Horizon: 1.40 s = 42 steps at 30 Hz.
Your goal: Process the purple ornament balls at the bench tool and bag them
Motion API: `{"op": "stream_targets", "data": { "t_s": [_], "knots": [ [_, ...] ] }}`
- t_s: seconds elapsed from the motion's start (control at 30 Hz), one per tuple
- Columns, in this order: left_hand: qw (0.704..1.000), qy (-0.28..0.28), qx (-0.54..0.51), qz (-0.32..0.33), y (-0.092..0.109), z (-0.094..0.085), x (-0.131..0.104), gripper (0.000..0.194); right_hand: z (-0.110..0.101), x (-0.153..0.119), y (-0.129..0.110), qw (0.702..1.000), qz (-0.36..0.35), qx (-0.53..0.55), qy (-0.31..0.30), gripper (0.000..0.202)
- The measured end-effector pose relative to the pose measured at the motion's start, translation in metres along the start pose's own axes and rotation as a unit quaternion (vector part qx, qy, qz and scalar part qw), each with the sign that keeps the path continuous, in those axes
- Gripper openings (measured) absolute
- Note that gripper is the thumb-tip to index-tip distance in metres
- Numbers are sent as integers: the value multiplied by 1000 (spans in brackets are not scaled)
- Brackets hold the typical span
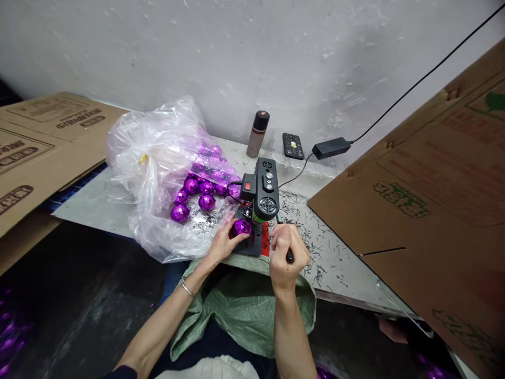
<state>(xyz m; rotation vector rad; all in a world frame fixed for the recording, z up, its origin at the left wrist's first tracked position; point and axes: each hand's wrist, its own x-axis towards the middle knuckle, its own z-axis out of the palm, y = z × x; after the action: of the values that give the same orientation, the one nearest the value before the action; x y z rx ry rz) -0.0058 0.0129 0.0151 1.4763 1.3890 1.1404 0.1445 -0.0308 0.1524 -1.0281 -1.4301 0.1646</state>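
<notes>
A small black bench drill press (267, 189) with a red switch stands on the table in the middle. My left hand (225, 241) grips a shiny purple faceted ball (242, 227) on the machine's base, below its head. My right hand (289, 252) is wrapped in a fist around the black-ended lever (290, 256) at the machine's right side. To the left, several more purple balls (206, 202) lie in and at the mouth of a clear plastic bag (158, 173). The contact point between the tool and the held ball is hard to make out.
Thin dark shavings (311, 237) litter the table right of the machine. Behind it are a bottle (258, 134), a phone (292, 146) and a power adapter (332, 148) with its cable. Large cardboard boxes flank both sides, one at right (430, 210). Green sacking (240, 300) hangs over my lap.
</notes>
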Motion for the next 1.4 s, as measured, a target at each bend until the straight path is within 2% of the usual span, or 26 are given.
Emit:
{"op": "stream_targets", "data": {
  "t_s": [0.17, 0.43, 0.57, 0.7, 0.87, 1.03, 1.4],
  "knots": [
    [989, -14, 118, 92, -2, 3, -1, 58, 1, -3, 1, 1000, -10, 5, 5, 38],
    [972, -49, 155, 172, 0, 4, -5, 57, 1, -5, 3, 1000, -18, -3, 8, 36],
    [969, -60, 167, 174, -1, 3, -4, 56, 0, -6, 4, 1000, -23, -9, 5, 36],
    [971, -26, 189, 146, -4, 13, 3, 56, -1, -7, 3, 1000, -20, -5, 4, 36],
    [978, 7, 146, 150, -12, 30, 1, 62, -1, -8, 3, 1000, -20, -12, 3, 34],
    [979, 1, 126, 163, -14, 30, -1, 60, -1, -12, 7, 999, -28, -18, 6, 34],
    [974, 14, 133, 181, -14, 31, 1, 56, 12, -49, 44, 997, -66, -9, 35, 32]
  ]
}}
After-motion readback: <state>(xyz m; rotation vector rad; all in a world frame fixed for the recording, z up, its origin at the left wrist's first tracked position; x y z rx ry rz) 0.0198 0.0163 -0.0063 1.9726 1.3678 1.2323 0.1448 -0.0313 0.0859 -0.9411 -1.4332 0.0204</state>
